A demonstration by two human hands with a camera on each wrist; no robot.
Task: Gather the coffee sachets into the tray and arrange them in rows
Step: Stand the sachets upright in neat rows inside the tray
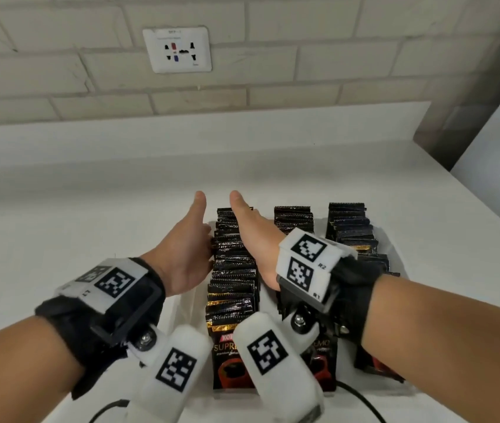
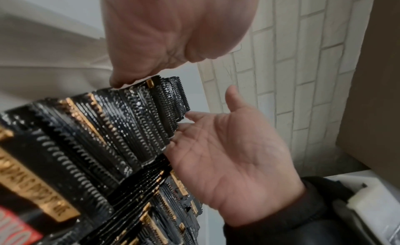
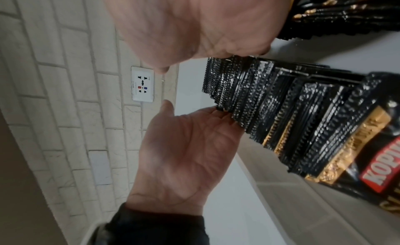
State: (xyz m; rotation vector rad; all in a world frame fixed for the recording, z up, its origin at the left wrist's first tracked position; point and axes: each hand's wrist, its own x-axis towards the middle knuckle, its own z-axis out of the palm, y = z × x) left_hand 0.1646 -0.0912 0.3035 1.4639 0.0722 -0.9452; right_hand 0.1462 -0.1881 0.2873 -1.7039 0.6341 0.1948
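Observation:
Three rows of black coffee sachets stand on edge in a white tray [image 1: 190, 303]. The left row [image 1: 233, 270] lies between my two hands. My left hand [image 1: 181, 248] is flat against that row's left side, thumb pointing forward. On the row's right side, my right hand [image 1: 251, 239] is flat too, in the gap before the middle row [image 1: 293, 219]. The right wrist view shows the left palm [image 3: 184, 146] open with its fingers touching the sachets [image 3: 281, 103]. The left wrist view shows the right palm [image 2: 227, 154] open beside the sachets [image 2: 108, 129]. The right row [image 1: 352, 230] is untouched.
The tray sits on a white counter [image 1: 90, 209] against a pale brick wall with a socket plate [image 1: 177, 50]. A dark wall edge and a white panel [image 1: 492, 141] close the right side. A black cable [image 1: 361, 401] lies at the near edge.

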